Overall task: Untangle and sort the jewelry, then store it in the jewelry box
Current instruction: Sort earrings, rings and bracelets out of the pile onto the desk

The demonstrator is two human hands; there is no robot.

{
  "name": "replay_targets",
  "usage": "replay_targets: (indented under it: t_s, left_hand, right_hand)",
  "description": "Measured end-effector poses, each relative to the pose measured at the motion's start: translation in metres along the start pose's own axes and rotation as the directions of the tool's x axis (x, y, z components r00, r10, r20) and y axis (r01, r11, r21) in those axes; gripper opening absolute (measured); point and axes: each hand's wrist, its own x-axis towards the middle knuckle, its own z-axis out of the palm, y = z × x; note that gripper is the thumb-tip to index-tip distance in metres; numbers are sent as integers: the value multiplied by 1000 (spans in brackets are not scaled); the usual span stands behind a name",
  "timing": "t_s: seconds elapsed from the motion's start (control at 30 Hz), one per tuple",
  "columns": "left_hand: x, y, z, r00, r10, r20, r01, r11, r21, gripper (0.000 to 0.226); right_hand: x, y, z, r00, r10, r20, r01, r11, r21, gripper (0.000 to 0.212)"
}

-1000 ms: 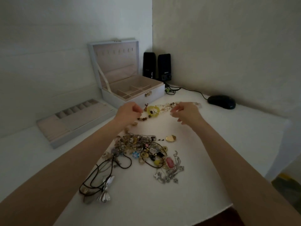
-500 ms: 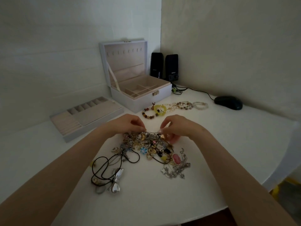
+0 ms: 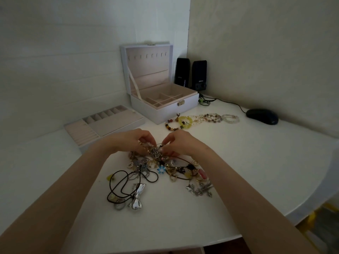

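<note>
A tangled pile of jewelry lies mid-table: chains, charms, a blue flower, black cords with a silver bow. My left hand and my right hand meet at the pile's far edge, fingers curled, each pinching a piece of the tangle. Beyond them a row of beaded bracelets lies sorted on the table. The white jewelry box stands open behind, lid up, its compartments showing nothing inside. Its removable tray sits to the left.
Two black speakers stand in the back corner with a cable running to a black mouse at the right. The white table's curved edge falls off at the right front.
Both hands drew back from the bracelet row to the tangled pile and now pinch pieces of it. The view has shifted slightly.
</note>
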Motion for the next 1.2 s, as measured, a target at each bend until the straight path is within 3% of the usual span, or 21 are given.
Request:
replay_targets:
  t_s: [0.13, 0.23, 0.37, 0.43, 0.53, 0.73, 0.83, 1.2]
  left_hand:
    - [-6, -9, -1, 1000, -5, -17, 3, 995, -101, 33]
    - [-7, -13, 3, 992, 30, -126, -47, 989, -137, 29]
    - [-12, -10, 4, 980, 59, -192, -71, 996, -58, 47]
    - [-16, -9, 2, 990, 35, -136, -40, 999, -35, 55]
    - [-19, -13, 0, 990, -17, -141, 18, 1000, 5, 47]
    - [-14, -22, -5, 899, -95, -427, 120, 992, 33, 25]
    - [-12, -26, -5, 893, -146, -427, 172, 985, 23, 24]
    - [-18, -23, -6, 901, -165, -402, 159, 986, -49, 16]
  right_hand:
    - [-4, -6, -1, 998, -59, 29, 55, 991, 124, 40]
    - [-18, -6, -24, 993, -100, -61, 93, 990, -105, 43]
    - [-50, 3, -64, 971, 180, 156, -118, 932, -343, 62]
    - [-66, 10, -74, 910, 324, 257, -220, 906, -362, 74]
    - [-83, 18, -72, 862, 408, 300, -295, 886, -359, 90]
    - [-79, 18, -53, 885, 366, 289, -253, 897, -362, 93]
    - [-69, 13, -46, 890, 341, 303, -232, 910, -343, 85]
    - [-31, -14, -7, 943, 158, 293, -103, 976, -193, 69]
